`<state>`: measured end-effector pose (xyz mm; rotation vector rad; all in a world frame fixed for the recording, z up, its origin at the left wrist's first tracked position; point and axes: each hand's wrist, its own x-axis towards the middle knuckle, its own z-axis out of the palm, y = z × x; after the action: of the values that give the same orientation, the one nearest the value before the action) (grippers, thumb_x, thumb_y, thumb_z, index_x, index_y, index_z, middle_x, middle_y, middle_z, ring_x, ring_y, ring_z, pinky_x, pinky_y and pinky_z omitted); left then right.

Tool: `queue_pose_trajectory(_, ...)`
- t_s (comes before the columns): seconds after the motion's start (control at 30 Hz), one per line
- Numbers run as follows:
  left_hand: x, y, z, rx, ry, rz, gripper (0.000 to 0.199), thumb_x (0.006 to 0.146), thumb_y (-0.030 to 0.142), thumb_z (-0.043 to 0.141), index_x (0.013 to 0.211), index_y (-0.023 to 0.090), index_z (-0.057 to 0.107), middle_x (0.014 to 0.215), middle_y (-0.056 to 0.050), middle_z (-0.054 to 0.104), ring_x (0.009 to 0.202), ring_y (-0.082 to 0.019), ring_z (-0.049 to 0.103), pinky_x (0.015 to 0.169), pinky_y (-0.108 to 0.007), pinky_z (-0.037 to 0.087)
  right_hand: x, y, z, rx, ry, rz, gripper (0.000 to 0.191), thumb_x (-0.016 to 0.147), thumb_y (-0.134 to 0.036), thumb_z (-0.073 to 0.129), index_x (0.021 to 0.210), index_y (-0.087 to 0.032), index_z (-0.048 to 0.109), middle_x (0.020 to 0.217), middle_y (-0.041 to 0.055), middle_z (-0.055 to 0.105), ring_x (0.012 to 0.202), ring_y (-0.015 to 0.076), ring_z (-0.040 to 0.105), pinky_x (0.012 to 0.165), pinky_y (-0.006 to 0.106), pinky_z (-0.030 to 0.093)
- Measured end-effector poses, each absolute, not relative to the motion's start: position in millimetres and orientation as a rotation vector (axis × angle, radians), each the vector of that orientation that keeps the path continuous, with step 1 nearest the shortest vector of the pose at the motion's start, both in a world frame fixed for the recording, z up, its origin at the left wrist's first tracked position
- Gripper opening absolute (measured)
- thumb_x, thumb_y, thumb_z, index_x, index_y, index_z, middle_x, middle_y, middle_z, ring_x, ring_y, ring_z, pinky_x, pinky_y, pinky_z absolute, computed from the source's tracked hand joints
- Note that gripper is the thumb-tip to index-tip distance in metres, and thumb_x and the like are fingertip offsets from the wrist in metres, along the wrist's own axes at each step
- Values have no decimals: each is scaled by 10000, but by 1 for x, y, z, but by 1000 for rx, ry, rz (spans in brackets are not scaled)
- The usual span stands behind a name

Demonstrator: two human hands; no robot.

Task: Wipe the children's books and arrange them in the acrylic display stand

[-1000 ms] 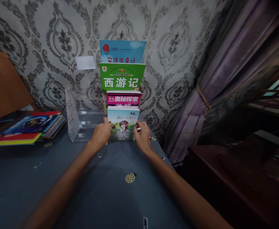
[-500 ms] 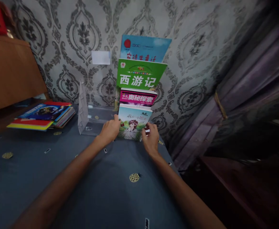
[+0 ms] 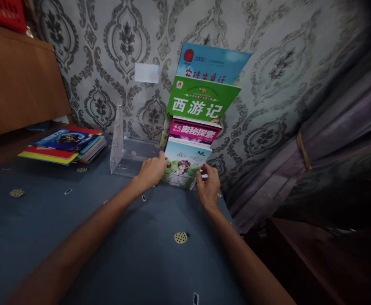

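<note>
Over blue tablecloth (image 3: 141, 254), flanks the front book (image 3: 181, 163) from both sides! Touches its left edge with a curled left hand (image 3: 151, 172) of unclear grip; cups a half-spread right hand (image 3: 209, 187) at its right edge.

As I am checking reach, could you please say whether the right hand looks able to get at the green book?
Probably yes: the green book rises above the pink book, leaving its upper cover and right edge free for the right hand beside the front book.
</note>
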<state>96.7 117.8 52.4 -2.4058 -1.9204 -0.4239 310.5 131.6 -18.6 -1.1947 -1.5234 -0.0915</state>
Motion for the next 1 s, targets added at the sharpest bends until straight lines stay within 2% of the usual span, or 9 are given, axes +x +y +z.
queue_pose_trajectory(0.27, 86, 110, 72, -2415, -1876, -364, 360, 1015, 376, 371, 1225, 116, 507, 1060, -210, 721, 1015, -337, 705, 828, -403, 522, 305, 125, -9, -1175, -1481, -40, 346, 857, -252, 531, 1187, -163, 585, 949, 67, 580, 826, 204, 589, 609, 315, 522)
queue_pose_trajectory(0.63, 86, 106, 79, -2459, -1842, -333, 410, 1003, 377, 384, 1268, 91, 510, 1078, -215, 715, 1024, -355, 692, 833, -437, 517, 302, 119, -4, -1152, -1469, -45, 319, 865, -261, 511, 1169, -185, 567, 956, 57, 554, 833, 198, 560, 657, 323, 512)
queue_pose_trajectory(0.9, 76, 105, 86, -2495, -1811, -259, 414, 975, 424, 465, 1235, 108, 526, 1096, -215, 705, 1007, -362, 690, 801, -432, 521, 300, 119, 0, -1131, -1382, -36, 503, 864, -310, 519, 1343, -172, 453, 1034, 84, 574, 858, 210, 582, 624, 325, 512)
queue_pose_trajectory(1.0, 61, 106, 96, -2481, -1809, -208, 360, 977, 405, 454, 1198, 142, 557, 1111, -172, 706, 1023, -326, 681, 823, -402, 510, 300, 114, 8, -1106, -1367, -103, 554, 859, -311, 537, 1384, -192, 407, 1044, 75, 544, 872, 218, 575, 689, 366, 535)
